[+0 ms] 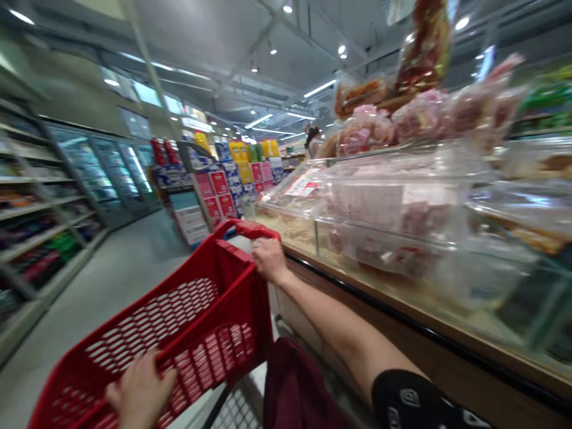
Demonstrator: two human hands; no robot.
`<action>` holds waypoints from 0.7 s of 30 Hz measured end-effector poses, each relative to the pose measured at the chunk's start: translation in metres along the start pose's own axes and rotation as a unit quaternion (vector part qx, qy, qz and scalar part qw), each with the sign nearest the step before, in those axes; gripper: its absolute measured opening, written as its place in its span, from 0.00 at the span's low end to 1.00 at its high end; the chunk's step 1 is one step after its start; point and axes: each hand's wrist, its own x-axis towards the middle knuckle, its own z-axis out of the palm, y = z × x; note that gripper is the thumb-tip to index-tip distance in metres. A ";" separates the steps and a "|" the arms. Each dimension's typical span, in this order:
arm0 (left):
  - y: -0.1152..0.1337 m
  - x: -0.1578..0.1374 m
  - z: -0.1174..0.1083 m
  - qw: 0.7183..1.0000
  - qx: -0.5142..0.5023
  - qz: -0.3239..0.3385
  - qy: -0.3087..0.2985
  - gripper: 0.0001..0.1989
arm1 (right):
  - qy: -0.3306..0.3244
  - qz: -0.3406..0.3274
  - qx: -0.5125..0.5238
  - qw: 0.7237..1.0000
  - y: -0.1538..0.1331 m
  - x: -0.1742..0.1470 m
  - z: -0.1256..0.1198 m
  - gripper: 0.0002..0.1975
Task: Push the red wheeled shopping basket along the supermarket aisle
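A red plastic shopping cart (147, 310) with slotted walls fills the lower left, turned at a slant. At its raised far corner my right hand (269, 259) is closed round the rim, the arm stretched forward. My left hand (143, 390), slightly blurred, grips the cart's near side rim, with its fingers hooked over the edge. A loose dark red cloth (295, 387) hangs close beside the cart, below my right forearm. The part of the basket floor that shows holds nothing I can make out.
A display counter (402, 316) with stacked clear packages (379, 202) runs along the right, close to my right arm. Ahead stand stacked boxes (221, 193) and a sign stand (190, 220). Shelves (40, 220) and glass-door coolers (102, 167) line the aisle's left.
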 end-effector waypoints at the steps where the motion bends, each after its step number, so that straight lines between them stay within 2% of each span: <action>1: -0.003 -0.001 0.000 1.000 0.020 0.017 -0.001 0.14 | 0.014 0.002 0.018 1.000 0.000 0.002 0.008 0.10; 3: -0.005 -0.005 0.003 0.999 0.038 0.024 0.010 0.16 | 0.027 -0.025 0.050 0.998 -0.011 0.001 0.033 0.11; 5: -0.005 -0.011 0.006 0.999 0.042 0.024 0.021 0.18 | 0.021 -0.115 0.068 0.991 -0.026 -0.008 0.055 0.10; 7: -0.004 -0.016 0.007 0.999 0.040 0.019 0.027 0.18 | 0.011 -0.192 0.069 0.979 -0.029 -0.018 0.062 0.08; 8: -0.004 -0.019 0.007 0.999 0.038 0.018 0.027 0.18 | 0.015 -0.189 0.065 0.980 -0.024 -0.020 0.060 0.08; 9: -0.004 -0.020 0.006 0.999 0.035 0.017 0.027 0.19 | 0.028 -0.148 0.055 0.987 -0.016 -0.020 0.055 0.08; 11: -0.002 -0.021 0.005 0.999 0.025 0.014 0.025 0.18 | 0.079 -0.009 0.027 0.996 0.003 -0.016 0.044 0.08; 12: -0.001 -0.021 0.004 0.999 0.020 0.011 0.024 0.18 | 0.102 0.046 0.017 0.994 0.008 -0.015 0.041 0.09; 13: 0.000 -0.021 0.004 1.000 0.017 0.007 0.023 0.18 | 0.115 0.070 0.012 0.991 0.009 -0.014 0.040 0.09; 14: 0.001 -0.021 0.004 1.000 0.014 0.004 0.022 0.18 | 0.114 0.053 0.015 0.992 0.007 -0.016 0.041 0.09; 17: 0.001 -0.021 0.005 1.000 0.010 0.005 0.023 0.19 | 0.059 -0.132 0.052 0.988 -0.005 -0.023 0.046 0.10; 18: 0.000 -0.021 0.005 1.000 0.010 0.008 0.024 0.20 | 0.047 -0.166 0.057 0.983 -0.004 -0.025 0.046 0.10; 19: 0.000 -0.021 0.006 1.000 0.010 0.009 0.024 0.20 | 0.048 -0.160 0.054 0.984 0.000 -0.024 0.043 0.09; 21: -0.002 -0.021 0.006 1.000 0.010 0.009 0.023 0.19 | 0.091 -0.041 0.030 0.995 0.015 -0.020 0.037 0.09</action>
